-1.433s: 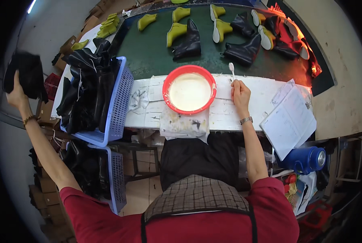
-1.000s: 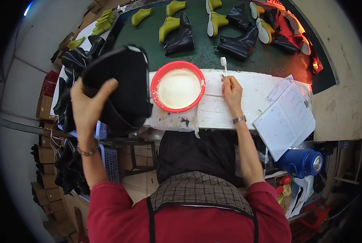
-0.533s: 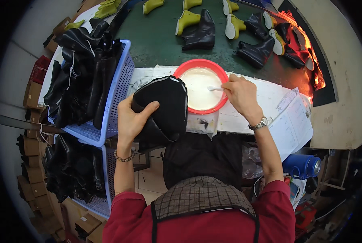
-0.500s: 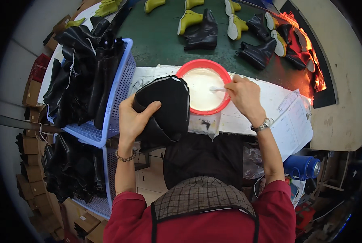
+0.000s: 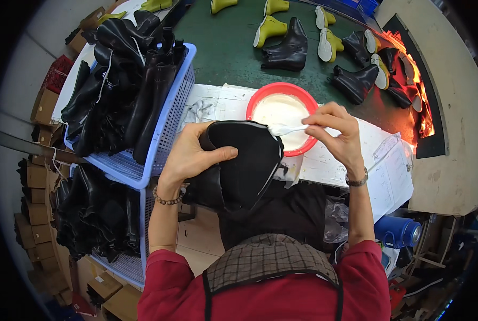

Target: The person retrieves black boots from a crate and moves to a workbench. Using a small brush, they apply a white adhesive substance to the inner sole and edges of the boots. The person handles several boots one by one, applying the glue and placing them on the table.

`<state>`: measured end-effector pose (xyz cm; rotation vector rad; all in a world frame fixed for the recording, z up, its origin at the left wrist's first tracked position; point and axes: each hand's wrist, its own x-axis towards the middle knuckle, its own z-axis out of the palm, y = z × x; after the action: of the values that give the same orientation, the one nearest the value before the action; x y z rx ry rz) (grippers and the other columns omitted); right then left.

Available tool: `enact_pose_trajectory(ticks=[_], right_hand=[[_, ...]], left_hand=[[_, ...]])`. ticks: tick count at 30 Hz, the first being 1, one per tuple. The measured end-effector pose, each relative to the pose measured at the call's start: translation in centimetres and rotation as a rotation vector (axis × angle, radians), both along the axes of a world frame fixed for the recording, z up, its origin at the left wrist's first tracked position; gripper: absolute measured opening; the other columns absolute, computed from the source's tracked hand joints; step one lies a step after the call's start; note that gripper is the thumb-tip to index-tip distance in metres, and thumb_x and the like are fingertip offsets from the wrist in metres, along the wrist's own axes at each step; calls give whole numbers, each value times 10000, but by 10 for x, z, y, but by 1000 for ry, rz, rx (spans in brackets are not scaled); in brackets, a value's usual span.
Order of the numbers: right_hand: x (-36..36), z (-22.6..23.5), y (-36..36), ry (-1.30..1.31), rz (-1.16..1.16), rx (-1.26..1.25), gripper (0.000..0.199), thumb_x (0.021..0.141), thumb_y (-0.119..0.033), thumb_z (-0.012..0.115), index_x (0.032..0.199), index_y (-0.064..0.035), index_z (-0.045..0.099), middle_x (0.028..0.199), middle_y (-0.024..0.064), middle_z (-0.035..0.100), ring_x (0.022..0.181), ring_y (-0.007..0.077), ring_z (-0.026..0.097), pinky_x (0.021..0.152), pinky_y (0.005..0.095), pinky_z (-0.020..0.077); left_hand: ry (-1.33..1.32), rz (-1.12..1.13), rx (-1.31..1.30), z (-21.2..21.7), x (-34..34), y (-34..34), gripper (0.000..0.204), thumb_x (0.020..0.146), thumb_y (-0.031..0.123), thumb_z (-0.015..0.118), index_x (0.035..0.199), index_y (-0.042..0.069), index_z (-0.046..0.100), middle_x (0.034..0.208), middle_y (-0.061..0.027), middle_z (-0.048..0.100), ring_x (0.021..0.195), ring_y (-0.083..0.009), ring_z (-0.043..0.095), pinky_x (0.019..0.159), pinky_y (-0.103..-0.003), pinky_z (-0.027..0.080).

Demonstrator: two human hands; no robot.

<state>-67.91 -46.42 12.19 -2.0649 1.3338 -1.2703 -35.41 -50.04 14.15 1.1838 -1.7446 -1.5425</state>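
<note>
My left hand [image 5: 192,156] is closed on a black boot upper [image 5: 244,166], thumb across its flat underside, which faces up. A white line runs along part of the underside's edge. In my right hand [image 5: 339,135] is a slim white brush [image 5: 294,129], pinched between thumb and fingers. Its white-coated tip touches the boot's edge at the end nearest the bowl. Just beyond the boot sits a red bowl [image 5: 256,102] of creamy white liquid [image 5: 282,111], partly covered by the brush and my right fingers.
Stacked blue baskets [image 5: 190,72] of black boot uppers stand at the left. Black boots [image 5: 290,51] and yellow boots [image 5: 271,29] lie on the green surface [image 5: 228,61], beside an orange glow [image 5: 425,104]. Papers [image 5: 391,174] and a blue flask [image 5: 394,231] are at the right.
The brush has come out of the bowl to the boot's edge. My left hand has brought the boot rightward and tilted it. The whole view has shifted slightly.
</note>
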Motion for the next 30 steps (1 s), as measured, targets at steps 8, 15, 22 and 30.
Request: enact_pose_trajectory(ticks=[8,15,22,30], right_hand=[[-14,-5,-3,177,-19,-90,165,758,-153,838,913,-120,793,806,-8,666,760,122,578,790,299,353],[-12,-3,-26,154,19,-127,157,784,-140,815,937,-113,793,836,-8,666,768,127,567,797,300,355],[-1,-3,-33,70,-20,-186,160,781,-107,814,939,-98,792,858,14,658,796,132,566,768,289,379],[-12,-21,1,66,-209,42,133,813,-159,792,935,-107,789,841,21,679,683,149,601,687,308,409]], left_hand=[[120,261,-127,11,-20,12,278,787,9,812,1040,-55,714,933,-78,738,810,-122,686,746,-247,564],[106,88,-44,14,-20,2,297,775,30,829,1035,-58,717,930,-72,738,805,-112,682,745,-245,562],[136,255,-72,18,-15,0,289,804,34,810,1064,-54,718,939,-84,745,808,-119,686,756,-269,570],[-22,493,-382,1,-22,-18,260,814,37,756,1045,-70,704,927,-99,747,825,-135,692,771,-279,557]])
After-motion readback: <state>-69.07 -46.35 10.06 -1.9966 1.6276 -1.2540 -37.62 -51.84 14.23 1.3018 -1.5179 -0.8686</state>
